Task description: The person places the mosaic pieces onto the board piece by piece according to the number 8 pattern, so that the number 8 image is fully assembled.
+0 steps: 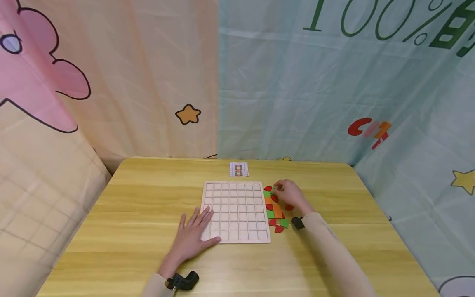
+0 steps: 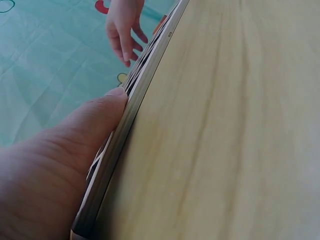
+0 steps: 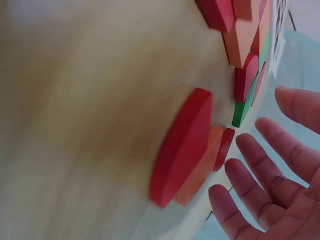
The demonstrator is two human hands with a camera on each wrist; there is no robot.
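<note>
A white grid board (image 1: 246,212) with raised square cells lies on the wooden table. My left hand (image 1: 191,237) rests on its near left part, fingers spread; in the left wrist view the thumb (image 2: 95,115) lies along the board's edge. Over the far end of a group of coloured pieces at the board's right side is my right hand (image 1: 290,194). Seen from the right wrist, its fingers (image 3: 272,167) are loosely bent with nothing between them. Nearby lie a red rounded piece (image 3: 182,147), an orange piece (image 3: 202,167) and a green piece (image 3: 245,107).
A small card (image 1: 238,169) with a printed grid pattern lies beyond the board. Closer to me at the board's right are another green piece (image 1: 284,223) and red rounded pieces (image 1: 278,229). Printed curtains (image 1: 282,103) hang behind the table (image 1: 148,189).
</note>
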